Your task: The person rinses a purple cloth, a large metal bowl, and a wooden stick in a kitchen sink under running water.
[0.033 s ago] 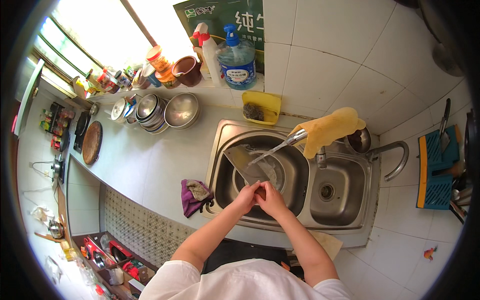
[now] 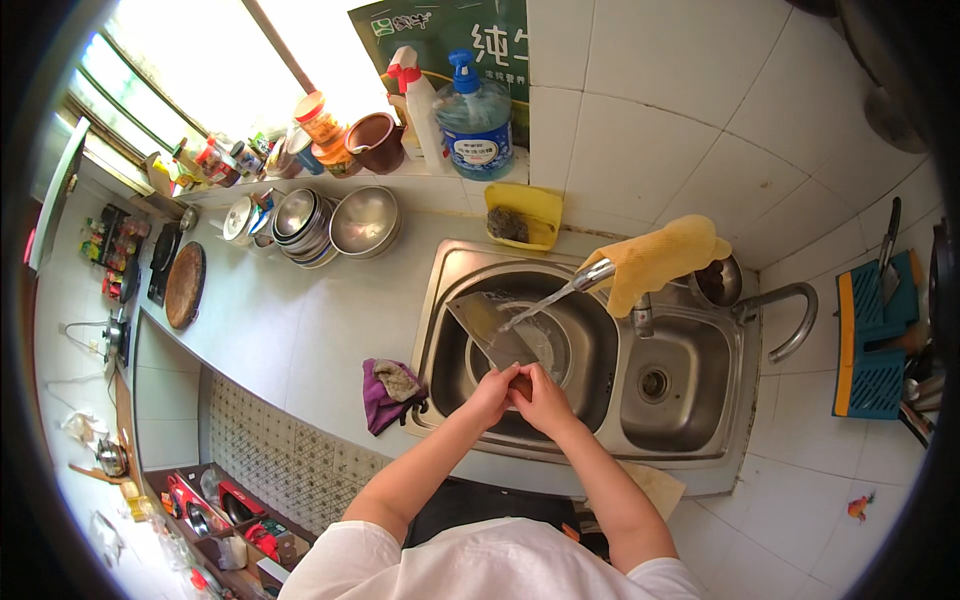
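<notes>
My left hand [image 2: 490,396] and my right hand [image 2: 543,402] are together over the near side of the large sink bowl [image 2: 602,385], closed around the brown handle of a cleaver [image 2: 485,322]. The wide, flat blade points away from me and to the left. Water runs from the tap spout [image 2: 594,275] onto or just past the blade; the exact spot is hard to tell. Below the blade sits a round metal basin [image 2: 566,350] with water in it. My fingers hide most of the handle.
A yellow cloth [image 2: 665,262] drapes over the tap. Right of it lies a smaller sink bowl [image 2: 690,400] with a curved faucet [image 2: 797,320]. A purple cloth [image 2: 385,400] rests left of the sink. Behind stand a yellow scrubber dish [image 2: 540,215], stacked metal bowls [image 2: 300,225] and a soap bottle [image 2: 475,125].
</notes>
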Demonstrator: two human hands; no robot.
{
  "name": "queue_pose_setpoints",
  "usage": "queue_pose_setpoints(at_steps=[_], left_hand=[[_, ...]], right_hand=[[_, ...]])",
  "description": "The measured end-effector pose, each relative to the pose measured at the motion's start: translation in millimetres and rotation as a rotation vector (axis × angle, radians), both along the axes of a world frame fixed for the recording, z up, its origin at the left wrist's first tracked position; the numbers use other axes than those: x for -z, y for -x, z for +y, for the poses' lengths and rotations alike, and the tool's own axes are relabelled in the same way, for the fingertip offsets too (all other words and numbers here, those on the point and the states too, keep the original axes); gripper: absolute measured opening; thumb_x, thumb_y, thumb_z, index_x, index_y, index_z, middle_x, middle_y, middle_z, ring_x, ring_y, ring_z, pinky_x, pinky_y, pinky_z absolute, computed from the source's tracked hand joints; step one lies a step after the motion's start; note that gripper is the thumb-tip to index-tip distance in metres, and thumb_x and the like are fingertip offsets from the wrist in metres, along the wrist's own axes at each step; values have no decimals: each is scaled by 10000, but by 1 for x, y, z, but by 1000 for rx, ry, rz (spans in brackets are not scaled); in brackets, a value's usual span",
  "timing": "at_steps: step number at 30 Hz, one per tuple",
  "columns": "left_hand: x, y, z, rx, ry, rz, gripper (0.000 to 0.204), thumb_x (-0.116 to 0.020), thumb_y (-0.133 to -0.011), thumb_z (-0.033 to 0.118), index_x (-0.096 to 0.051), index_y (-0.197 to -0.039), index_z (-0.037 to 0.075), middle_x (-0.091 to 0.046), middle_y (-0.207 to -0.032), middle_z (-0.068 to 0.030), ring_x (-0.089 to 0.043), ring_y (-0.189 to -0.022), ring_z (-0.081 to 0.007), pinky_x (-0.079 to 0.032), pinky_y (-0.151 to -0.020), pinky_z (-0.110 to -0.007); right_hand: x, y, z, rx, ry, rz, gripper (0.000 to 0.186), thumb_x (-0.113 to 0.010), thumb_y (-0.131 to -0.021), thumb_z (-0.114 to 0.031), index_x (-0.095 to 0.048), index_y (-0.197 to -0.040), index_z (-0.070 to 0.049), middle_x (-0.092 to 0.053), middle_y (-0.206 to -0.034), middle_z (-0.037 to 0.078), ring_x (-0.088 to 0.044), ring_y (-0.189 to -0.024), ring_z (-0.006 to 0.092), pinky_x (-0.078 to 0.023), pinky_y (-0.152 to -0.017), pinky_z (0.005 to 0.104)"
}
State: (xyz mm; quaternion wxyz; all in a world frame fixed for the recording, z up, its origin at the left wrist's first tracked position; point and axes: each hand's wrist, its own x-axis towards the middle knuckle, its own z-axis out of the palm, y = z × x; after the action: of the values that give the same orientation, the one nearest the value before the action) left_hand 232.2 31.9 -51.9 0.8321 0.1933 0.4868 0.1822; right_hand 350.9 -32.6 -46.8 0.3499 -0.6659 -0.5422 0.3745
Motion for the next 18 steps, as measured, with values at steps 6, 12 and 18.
queue_pose_setpoints(at_steps=[6,12,18], left_hand=[[0,-6,11,-55,-174,261,186,-426,-967,158,-433,-1150,127,-561,-833,-51,-576,-668,-170,-511,-536,-318],[3,15,22,6,-356,251,116,-526,-961,191,-459,-987,100,-517,-698,-29,-485,-569,-117,-429,-497,-266],[-21,42,33,212,-317,247,393,-536,-920,86,-418,-1295,97,-537,-776,-48,-502,-566,-122,-428,-486,-267]], right_hand=[[-12,-17,-13,33,-35,195,307,-598,-886,-134,-489,-1158,-43,-621,-1027,131,-627,-909,238,-503,-790,344],[13,-92,-50,672,-107,463,381,-592,-909,-146,-455,-1248,-36,-566,-1136,92,-562,-1055,186,-475,-855,312],[-15,-134,-33,915,-167,949,569,-589,-876,-145,-350,-1364,27,-467,-1309,114,-406,-1270,230,-275,-1095,436]])
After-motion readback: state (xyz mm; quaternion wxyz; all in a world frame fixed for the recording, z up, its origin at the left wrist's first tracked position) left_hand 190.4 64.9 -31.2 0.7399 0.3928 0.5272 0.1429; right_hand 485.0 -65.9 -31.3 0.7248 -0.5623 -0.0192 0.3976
